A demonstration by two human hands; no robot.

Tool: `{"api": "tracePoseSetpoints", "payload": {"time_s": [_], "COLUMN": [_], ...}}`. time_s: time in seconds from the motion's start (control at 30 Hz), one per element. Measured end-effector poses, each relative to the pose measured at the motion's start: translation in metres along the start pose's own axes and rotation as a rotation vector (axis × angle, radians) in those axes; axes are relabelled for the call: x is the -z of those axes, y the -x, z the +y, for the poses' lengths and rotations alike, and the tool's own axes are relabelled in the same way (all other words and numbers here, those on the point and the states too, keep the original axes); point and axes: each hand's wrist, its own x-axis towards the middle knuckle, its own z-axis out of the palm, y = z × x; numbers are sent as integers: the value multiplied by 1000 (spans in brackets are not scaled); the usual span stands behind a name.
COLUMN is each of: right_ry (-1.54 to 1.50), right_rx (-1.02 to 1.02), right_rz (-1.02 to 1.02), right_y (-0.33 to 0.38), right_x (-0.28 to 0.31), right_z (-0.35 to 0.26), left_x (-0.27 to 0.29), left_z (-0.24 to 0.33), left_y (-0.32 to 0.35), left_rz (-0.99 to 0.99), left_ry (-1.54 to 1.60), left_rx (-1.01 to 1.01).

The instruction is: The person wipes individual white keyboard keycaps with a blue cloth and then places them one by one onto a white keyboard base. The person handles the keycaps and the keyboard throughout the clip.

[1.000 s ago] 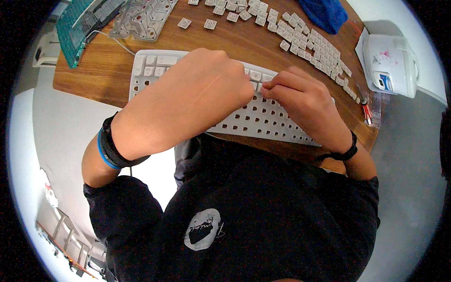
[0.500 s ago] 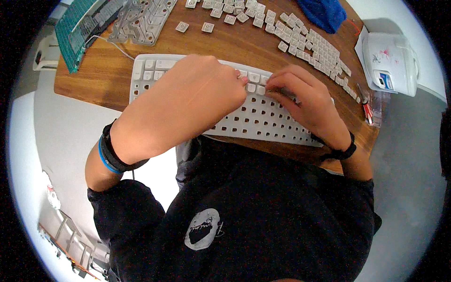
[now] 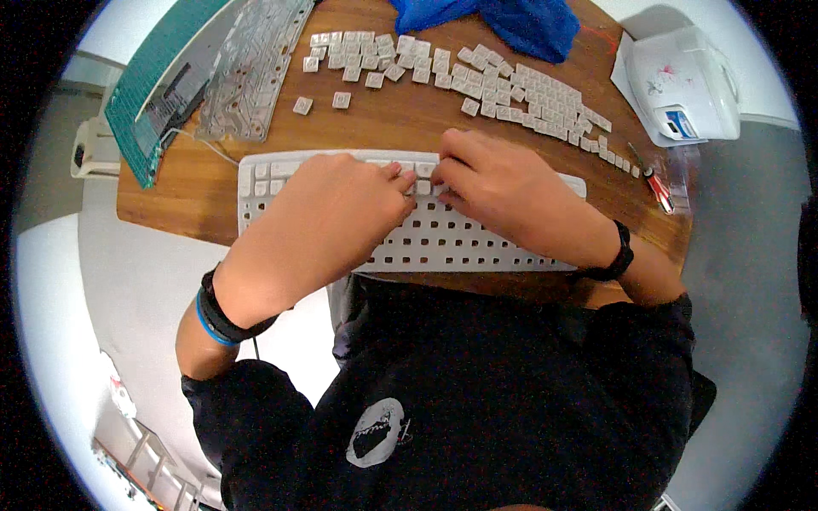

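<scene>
A white keyboard frame (image 3: 426, 252) lies near the table's front edge. Pale keycaps (image 3: 261, 171) fill its upper rows, while rows of square holes show below. My left hand (image 3: 341, 196) reaches across its left half, fingers curled together over keycaps near the middle. Just to the right, my right hand (image 3: 503, 180) bends over the upper rows with fingers drawn in around the keys. Whatever either hand grips is hidden by the fingers. Many loose keycaps (image 3: 545, 100) lie in a band beyond the frame, and two single ones (image 3: 341, 100) sit closer to it.
Clear circuit sheets (image 3: 256, 72) and a green cutting mat (image 3: 135, 128) are at far left, near a white cable (image 3: 223, 153). Blue cloth (image 3: 532, 30) lies at the back. At right are a red-handled screwdriver (image 3: 659, 192) and a white container (image 3: 686, 81). A white stool (image 3: 89, 149) stands off the table.
My right hand has shifted left along the upper keys and now sits closer to my left hand. The whole view has tilted, showing more of the table's far side.
</scene>
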Motion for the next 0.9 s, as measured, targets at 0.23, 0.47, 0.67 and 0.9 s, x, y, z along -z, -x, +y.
{"api": "tracePoseSetpoints", "payload": {"time_s": [0.23,0.47,0.67,0.9], "right_ry": [63,164,124,258], "right_rx": [26,110,97,-95], "right_rz": [23,92,65,266], "right_y": [1,4,0,-19], "right_x": [-2,1,17,40], "right_z": [-2,-2,3,101], "left_x": [0,8,14,12], "left_z": [3,6,8,11], "left_y": [-1,-7,-9,-8], "left_rz": [-5,-84,-135,-79], "left_ry": [16,-21,-38,-7], "left_rx": [19,12,53,42]}}
